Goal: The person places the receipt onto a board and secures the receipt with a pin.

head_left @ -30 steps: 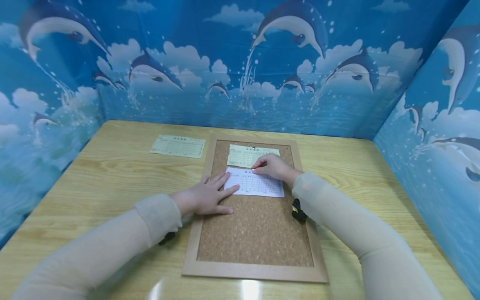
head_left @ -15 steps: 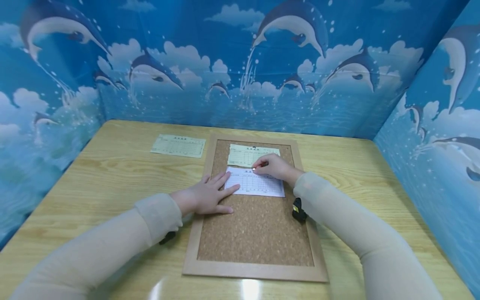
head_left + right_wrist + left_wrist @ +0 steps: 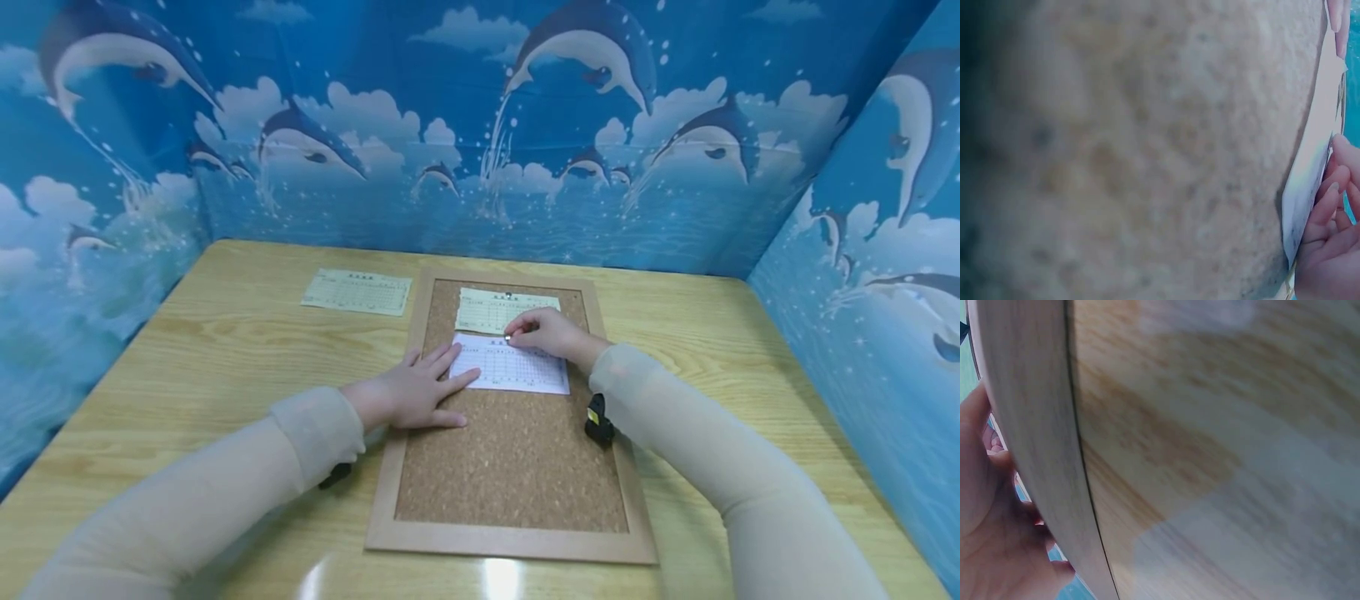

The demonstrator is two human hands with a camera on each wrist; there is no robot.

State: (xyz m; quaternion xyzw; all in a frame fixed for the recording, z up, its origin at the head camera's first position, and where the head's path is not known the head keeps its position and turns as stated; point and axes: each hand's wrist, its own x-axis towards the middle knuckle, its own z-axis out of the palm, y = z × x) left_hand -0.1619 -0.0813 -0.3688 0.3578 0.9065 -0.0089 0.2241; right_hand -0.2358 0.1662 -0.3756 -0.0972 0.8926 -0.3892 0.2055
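Well, I can barely make out the small shiny piece (image 3: 507, 337) that the right hand (image 3: 553, 334) pinches; fingertips hide most of it. It sits at the top edge of the white printed form (image 3: 517, 372), while the left hand (image 3: 411, 395), fingers spread, rests across the form's left side and the corkboard (image 3: 513, 467).

Left arm (image 3: 206, 471), sleeved, extends diagonally forward and inward. Left hand (image 3: 412, 396): palm down, fingers (image 3: 459, 382) straight and splayed, left thumb (image 3: 447, 419) set apart from them. Right arm (image 3: 697, 446), also sleeved, bent, forearm angled forward and inward. Right hand (image 3: 551, 335) slightly farther forward than left; right thumb (image 3: 523, 340) and index finger (image 3: 527, 318) meet in a pinch, remaining fingers curled inward.
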